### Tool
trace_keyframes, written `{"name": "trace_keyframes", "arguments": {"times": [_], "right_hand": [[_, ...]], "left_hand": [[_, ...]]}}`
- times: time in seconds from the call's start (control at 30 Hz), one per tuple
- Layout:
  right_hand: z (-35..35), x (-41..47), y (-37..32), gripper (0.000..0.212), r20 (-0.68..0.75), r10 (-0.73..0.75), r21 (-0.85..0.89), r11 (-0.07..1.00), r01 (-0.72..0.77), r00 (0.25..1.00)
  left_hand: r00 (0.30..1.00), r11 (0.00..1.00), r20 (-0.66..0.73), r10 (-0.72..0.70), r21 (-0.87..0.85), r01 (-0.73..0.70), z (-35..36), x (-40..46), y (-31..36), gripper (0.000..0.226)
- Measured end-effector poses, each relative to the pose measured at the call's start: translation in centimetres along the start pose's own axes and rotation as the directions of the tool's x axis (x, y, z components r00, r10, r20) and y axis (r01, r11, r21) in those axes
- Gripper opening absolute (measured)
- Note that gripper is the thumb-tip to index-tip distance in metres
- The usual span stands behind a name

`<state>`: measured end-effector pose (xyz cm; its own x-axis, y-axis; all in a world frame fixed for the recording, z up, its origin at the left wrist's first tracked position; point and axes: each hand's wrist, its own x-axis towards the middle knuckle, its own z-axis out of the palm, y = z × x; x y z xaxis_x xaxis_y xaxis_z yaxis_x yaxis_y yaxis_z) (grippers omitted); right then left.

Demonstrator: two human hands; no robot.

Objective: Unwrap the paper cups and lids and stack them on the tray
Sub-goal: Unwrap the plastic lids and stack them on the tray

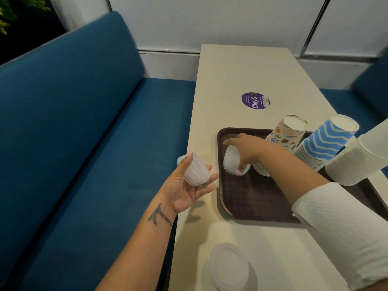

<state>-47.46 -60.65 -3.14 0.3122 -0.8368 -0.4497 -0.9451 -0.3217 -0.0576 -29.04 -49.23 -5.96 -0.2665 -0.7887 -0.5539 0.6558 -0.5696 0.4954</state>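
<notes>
A dark brown tray (252, 202) lies on the cream table (247, 68). On it stand upside-down stacks of paper cups: a doodle-print stack (287, 135), a blue zigzag stack (323, 143) and a plain white stack (361, 158). My right hand (243, 148) reaches over the tray's far left corner and grips a short stack of clear lids (231, 160) resting on the tray. My left hand (184, 185) is palm up over the table's left edge, fingers curled round another stack of clear lids (195, 169).
A further stack of translucent lids (228, 265) sits on the table near me. A round purple sticker (255, 100) marks the table's middle. Blue bench seats (84, 143) run along the left, and more blue seating (369, 91) shows at the right.
</notes>
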Motion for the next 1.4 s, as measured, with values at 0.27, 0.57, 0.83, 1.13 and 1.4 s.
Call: {"name": "trace_keyframes", "arguments": {"times": [0.27,0.57,0.83,1.13,1.4], "right_hand": [[-1.8,-5.4,-2.9,0.072,-0.224,-0.259,0.537,0.772,0.341,0.940],[-0.3,-6.5,-3.0,0.080,-0.256,-0.283,0.557,0.739,0.380,0.925],[-0.3,-7.0,-2.8,0.075,-0.256,-0.279,0.573,0.728,0.377,0.926],[-1.1,-7.4,-2.2,0.069,-0.268,-0.243,0.684,0.634,0.362,0.932],[-3.8,-4.3,0.1,0.075,-0.287,-0.116,0.285,0.937,0.201,0.951]], "left_hand": [[0.999,0.998,0.029,0.012,0.064,-0.014,2.5,0.4,-0.1,0.076],[0.995,0.991,0.096,0.034,0.129,-0.046,3.9,0.4,-1.2,0.065],[0.995,0.988,0.095,0.031,0.145,-0.044,3.9,0.2,-1.5,0.067],[0.998,0.990,0.068,0.015,0.139,-0.024,3.8,-0.3,-1.4,0.064],[0.999,1.000,-0.039,0.012,0.015,-0.011,2.0,-0.3,-0.9,0.084]]}}
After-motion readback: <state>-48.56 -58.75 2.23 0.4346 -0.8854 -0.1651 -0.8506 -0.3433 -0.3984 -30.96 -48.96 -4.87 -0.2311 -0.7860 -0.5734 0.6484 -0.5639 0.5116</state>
